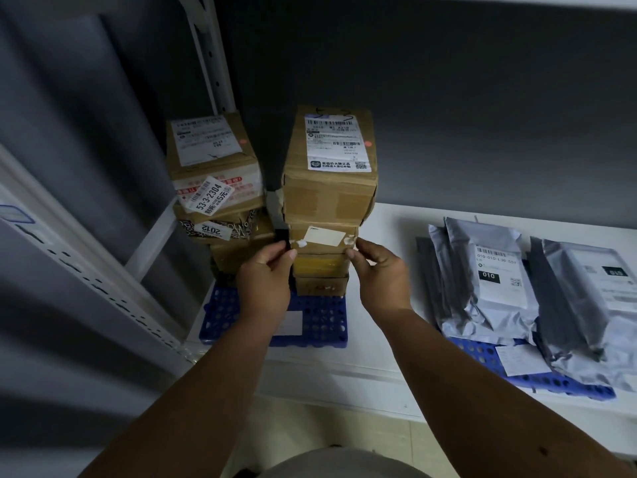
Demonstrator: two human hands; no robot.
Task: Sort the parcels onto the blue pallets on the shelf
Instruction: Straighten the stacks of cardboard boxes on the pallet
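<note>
Two stacks of cardboard parcels stand on a blue pallet [320,326] on the white shelf. The left stack [213,181] is topped by a labelled box. The right stack carries a big brown box [329,167] on top. Under it lies a flat box with a blank white label [324,238]. My left hand [267,281] grips that flat box's left end with curled fingers. My right hand [381,274] pinches its right end. Lower in the same stack sit a yellow-taped box [320,265] and a small box [320,286].
Several grey plastic mailer bags [489,281] lie on a second blue pallet [537,374] to the right. A white shelf upright [213,60] rises behind the left stack. The white shelf board [389,222] shows between the pallets, with tiled floor below.
</note>
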